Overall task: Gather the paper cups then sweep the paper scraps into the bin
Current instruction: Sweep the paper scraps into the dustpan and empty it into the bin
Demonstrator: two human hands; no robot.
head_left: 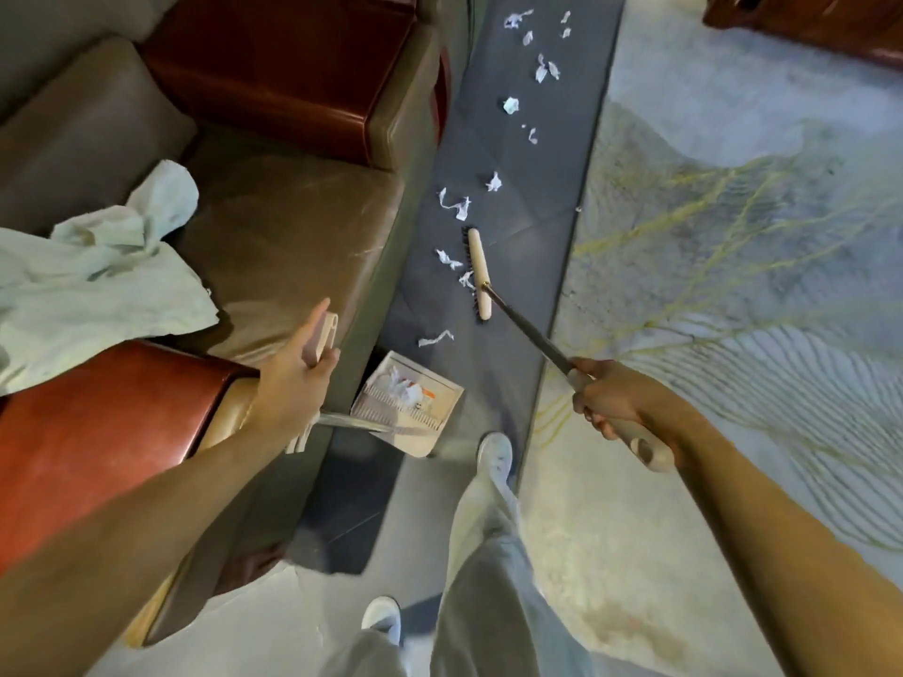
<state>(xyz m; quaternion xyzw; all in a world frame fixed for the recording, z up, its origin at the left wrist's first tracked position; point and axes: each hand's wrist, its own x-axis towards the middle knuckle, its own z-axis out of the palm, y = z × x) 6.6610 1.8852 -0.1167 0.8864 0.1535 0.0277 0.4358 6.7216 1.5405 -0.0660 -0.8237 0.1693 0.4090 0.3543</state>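
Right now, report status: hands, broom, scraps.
Right hand grips broom; left hand holds dustpan handle. Paper scraps partly in pan, most ahead on dark floor. Sofa close left.

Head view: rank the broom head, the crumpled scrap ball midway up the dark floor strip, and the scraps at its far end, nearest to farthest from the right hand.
1. The broom head, just ahead of the right hand, on the dark strip.
2. The crumpled scrap ball, midway up the strip.
3. The far scraps, at the strip's top end.
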